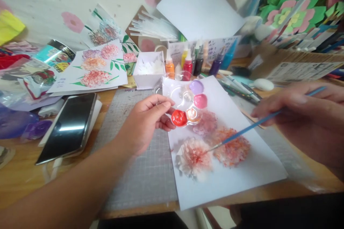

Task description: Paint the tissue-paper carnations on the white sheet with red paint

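Note:
My left hand (150, 118) pinches the rim of a clear plastic paint palette (182, 96) between thumb and fingers. Its wells hold red, orange, pink and purple paint. In my right hand (303, 118) is a thin blue paintbrush (249, 126), gripped like a pen. The brush tip touches or hovers just over a pale ruffled paper flower (194, 157), whose middle is stained red. That flower lies on a white sheet of paper (242, 182), beside an orange-red flower (232, 148) and a pinkish flower (205, 121). The palette is held above the sheet's far part.
Several paint bottles (187, 62) and a white box (149, 71) stand behind the sheet. A black phone (68, 127) lies at left, near a finished flower picture (94, 66). A grey cutting mat (139, 182) is under the paper. A cardboard box (301, 64) stands at right.

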Demonstrator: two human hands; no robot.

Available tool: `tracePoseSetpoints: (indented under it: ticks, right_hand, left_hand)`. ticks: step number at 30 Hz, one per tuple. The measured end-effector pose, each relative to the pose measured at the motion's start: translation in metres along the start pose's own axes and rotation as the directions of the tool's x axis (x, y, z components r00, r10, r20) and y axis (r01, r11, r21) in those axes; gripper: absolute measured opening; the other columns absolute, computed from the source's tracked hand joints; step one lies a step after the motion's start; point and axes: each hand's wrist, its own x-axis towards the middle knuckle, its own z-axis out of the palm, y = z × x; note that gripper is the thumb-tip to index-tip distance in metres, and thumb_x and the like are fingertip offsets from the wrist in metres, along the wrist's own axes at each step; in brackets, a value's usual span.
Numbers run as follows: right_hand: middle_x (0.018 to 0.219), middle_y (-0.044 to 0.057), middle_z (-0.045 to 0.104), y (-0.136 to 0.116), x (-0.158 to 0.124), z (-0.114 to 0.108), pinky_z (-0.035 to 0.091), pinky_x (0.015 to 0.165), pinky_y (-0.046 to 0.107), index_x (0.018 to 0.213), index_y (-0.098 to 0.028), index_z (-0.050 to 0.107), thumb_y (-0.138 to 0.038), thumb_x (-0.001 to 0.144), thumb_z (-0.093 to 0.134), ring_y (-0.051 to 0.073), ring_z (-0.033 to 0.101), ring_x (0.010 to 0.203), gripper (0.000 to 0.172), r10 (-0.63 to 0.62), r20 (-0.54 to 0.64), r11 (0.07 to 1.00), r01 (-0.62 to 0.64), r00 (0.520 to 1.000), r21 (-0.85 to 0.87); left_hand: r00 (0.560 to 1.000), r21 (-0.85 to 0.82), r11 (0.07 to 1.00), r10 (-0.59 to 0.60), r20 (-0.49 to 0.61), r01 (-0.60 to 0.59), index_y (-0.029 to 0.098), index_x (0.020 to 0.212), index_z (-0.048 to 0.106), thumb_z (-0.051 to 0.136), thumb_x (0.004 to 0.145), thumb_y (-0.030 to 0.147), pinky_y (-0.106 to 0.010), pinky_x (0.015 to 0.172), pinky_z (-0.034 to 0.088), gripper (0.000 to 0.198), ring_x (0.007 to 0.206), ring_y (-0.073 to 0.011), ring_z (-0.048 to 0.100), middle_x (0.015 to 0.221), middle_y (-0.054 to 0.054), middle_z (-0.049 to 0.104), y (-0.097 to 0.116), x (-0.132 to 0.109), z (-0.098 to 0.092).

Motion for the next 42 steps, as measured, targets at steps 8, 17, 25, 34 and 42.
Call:
tracePoseSetpoints:
  ticks: [8,17,25,34,42]
  right_hand:
    - [0.065,0.005,0.070,-0.004,-0.006,0.003,0.052,0.057,0.020,0.069,-0.024,0.074,-0.042,0.077,0.071,0.012,0.065,0.063,0.020,0.117,0.214,0.990,-0.097,0.970,-0.099]
    - [0.066,0.003,0.069,-0.006,-0.007,0.006,0.052,0.057,0.022,0.070,-0.026,0.074,-0.047,0.077,0.071,0.013,0.064,0.062,0.023,0.103,0.218,0.984,-0.068,0.971,-0.164]
    - [0.062,0.002,0.068,-0.010,-0.007,0.011,0.049,0.051,0.018,0.070,-0.024,0.074,-0.046,0.078,0.069,0.010,0.062,0.055,0.024,0.113,0.266,0.979,-0.061,0.957,-0.196]
    - [0.067,0.003,0.070,-0.007,-0.009,0.012,0.050,0.054,0.017,0.072,-0.023,0.075,-0.046,0.079,0.069,0.011,0.065,0.061,0.024,0.128,0.279,0.978,-0.074,0.952,-0.195]
    - [0.066,0.002,0.070,-0.011,-0.009,0.013,0.050,0.052,0.022,0.073,-0.026,0.075,-0.046,0.079,0.068,0.014,0.065,0.059,0.022,0.086,0.308,0.976,-0.018,0.948,-0.218]
  left_hand:
    - [1.000,0.027,0.999,0.016,-0.002,-0.016,0.017,0.085,0.066,0.067,0.081,0.032,-0.023,0.051,0.048,0.015,0.055,-0.0119,0.062,0.072,-0.001,0.067,0.000,0.002,-0.001]
    - [1.000,0.026,0.999,0.030,-0.008,-0.030,0.017,0.084,0.066,0.067,0.080,0.031,-0.024,0.051,0.048,0.014,0.056,-0.0124,0.061,0.072,-0.002,0.066,0.001,0.002,0.000]
    - [0.999,0.026,0.999,0.043,-0.004,-0.043,0.018,0.084,0.067,0.066,0.081,0.030,-0.025,0.051,0.048,0.013,0.057,-0.0129,0.062,0.075,-0.003,0.067,0.000,0.001,-0.001]
    - [0.998,0.033,0.998,0.056,-0.011,-0.056,0.018,0.085,0.067,0.066,0.081,0.028,-0.024,0.050,0.048,0.011,0.057,-0.0132,0.062,0.073,-0.003,0.066,0.000,0.002,-0.001]
    - [0.999,0.038,0.998,0.046,-0.016,-0.045,0.018,0.082,0.068,0.066,0.079,0.028,-0.025,0.050,0.049,0.011,0.058,-0.0131,0.062,0.073,-0.002,0.066,0.001,0.002,0.001]
